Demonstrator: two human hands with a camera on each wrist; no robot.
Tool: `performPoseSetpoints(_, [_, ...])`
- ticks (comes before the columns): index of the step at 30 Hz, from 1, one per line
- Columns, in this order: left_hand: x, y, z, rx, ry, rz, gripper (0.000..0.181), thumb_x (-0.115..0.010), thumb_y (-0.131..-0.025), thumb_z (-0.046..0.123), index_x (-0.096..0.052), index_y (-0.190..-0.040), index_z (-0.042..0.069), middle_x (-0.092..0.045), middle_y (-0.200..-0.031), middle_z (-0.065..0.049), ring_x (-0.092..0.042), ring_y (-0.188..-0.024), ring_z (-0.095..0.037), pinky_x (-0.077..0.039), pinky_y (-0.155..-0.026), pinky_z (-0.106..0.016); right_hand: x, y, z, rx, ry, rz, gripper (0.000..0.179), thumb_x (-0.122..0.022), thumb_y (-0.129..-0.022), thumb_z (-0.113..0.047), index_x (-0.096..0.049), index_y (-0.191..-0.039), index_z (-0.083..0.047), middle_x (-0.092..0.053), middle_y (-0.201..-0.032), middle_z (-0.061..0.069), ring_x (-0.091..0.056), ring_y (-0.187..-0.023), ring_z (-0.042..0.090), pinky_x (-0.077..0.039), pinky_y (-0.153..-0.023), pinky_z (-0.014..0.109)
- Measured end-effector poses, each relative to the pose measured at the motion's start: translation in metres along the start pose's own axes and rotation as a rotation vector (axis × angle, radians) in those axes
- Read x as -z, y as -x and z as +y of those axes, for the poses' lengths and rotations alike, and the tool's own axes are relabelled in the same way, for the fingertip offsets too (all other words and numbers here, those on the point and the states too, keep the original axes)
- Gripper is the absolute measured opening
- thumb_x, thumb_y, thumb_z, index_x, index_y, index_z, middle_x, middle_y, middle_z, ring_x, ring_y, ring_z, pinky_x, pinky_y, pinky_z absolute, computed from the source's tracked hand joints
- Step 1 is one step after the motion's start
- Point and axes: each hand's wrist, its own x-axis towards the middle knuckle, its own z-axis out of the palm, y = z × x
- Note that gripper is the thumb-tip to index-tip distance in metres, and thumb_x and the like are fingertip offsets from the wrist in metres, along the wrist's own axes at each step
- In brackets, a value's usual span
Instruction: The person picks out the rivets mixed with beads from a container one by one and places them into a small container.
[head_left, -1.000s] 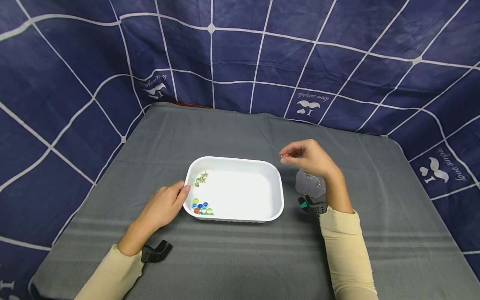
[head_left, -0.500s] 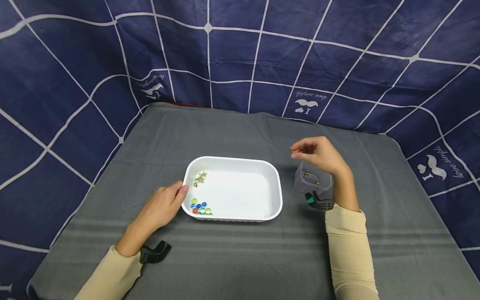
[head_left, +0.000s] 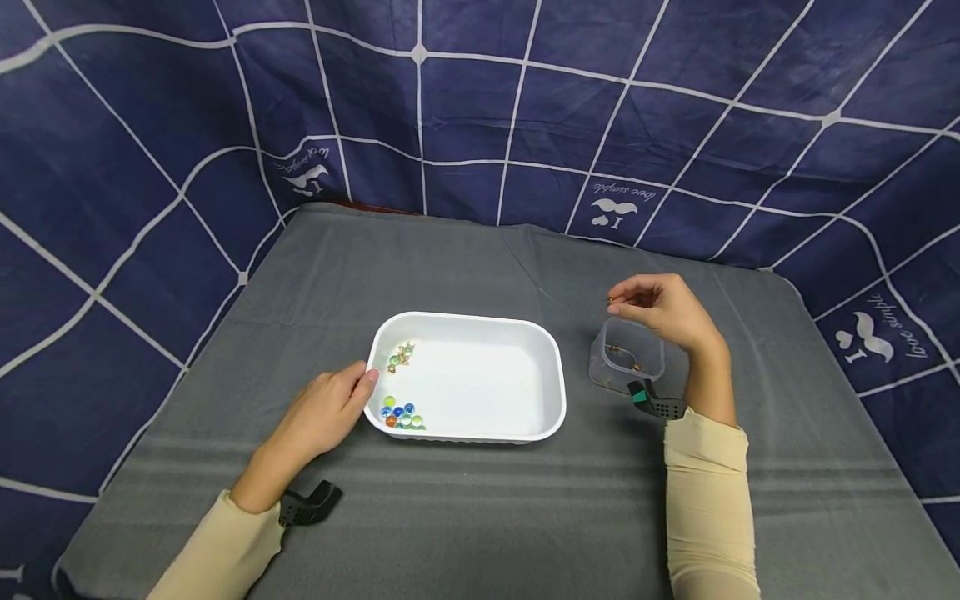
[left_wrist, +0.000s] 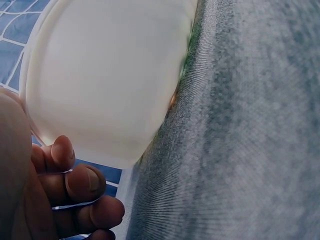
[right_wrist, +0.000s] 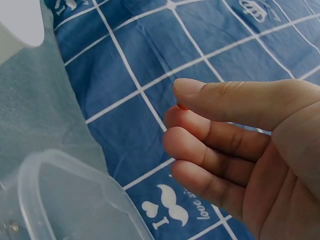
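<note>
My left hand grips the left rim of a white rectangular tray, thumb over the edge. Inside the tray's left side lie several glass marbles near the front and a small cluster of gold and green trinkets farther back. Thumb and index finger of my right hand pinch a tiny gold-orange piece, mostly hidden by the fingers in the right wrist view. That hand hovers just above and behind a clear plastic box. A few gold pieces lie inside this box.
A grey cloth covers the table. Blue curtain with white grid lines surrounds its back and sides. The clear box stands a short way right of the tray. Black wrist bands are on both arms.
My right hand has moved right, from near the tray's back right corner to above the clear box, still pinching the tiny piece. The left hand and tray stay put.
</note>
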Motion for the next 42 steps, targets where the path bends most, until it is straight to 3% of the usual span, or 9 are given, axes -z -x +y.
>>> performPoseSetpoints(10, [0.0, 0.001, 0.001, -0.004, -0.008, 0.002, 0.03, -0.046, -0.106, 0.024, -0.051, -0.08, 0.012, -0.037, -0.06, 0.003, -0.036, -0.051, -0.013, -0.029, -0.048, -0.032, 0.013, 0.009, 0.01, -0.021, -0.029, 0.059, 0.017, -0.074, -0.086, 0.004, -0.07, -0.102, 0.009, -0.07, -0.084, -0.005, -0.064, -0.072, 0.004, -0.05, -0.064, 0.016])
performPoseSetpoints(26, [0.0, 0.001, -0.001, -0.005, -0.011, 0.007, 0.03, -0.046, -0.106, 0.024, -0.05, -0.079, 0.011, -0.036, -0.059, 0.003, -0.036, -0.051, -0.014, -0.028, -0.048, -0.032, 0.025, 0.018, -0.002, -0.051, 0.0, 0.112, 0.016, -0.072, -0.086, 0.005, -0.067, -0.1, 0.013, -0.069, -0.079, -0.009, -0.062, -0.066, 0.008, -0.048, -0.059, 0.017])
performPoseSetpoints(42, [0.0, -0.001, 0.0, 0.001, -0.015, -0.004, 0.029, -0.046, -0.106, 0.025, -0.053, -0.082, 0.01, -0.038, -0.06, 0.003, -0.038, -0.053, -0.015, -0.03, -0.049, -0.033, 0.023, 0.013, 0.01, -0.05, 0.017, 0.103, 0.018, -0.073, -0.088, -0.001, -0.069, -0.102, 0.009, -0.069, -0.081, -0.01, -0.061, -0.067, 0.005, -0.048, -0.059, 0.019])
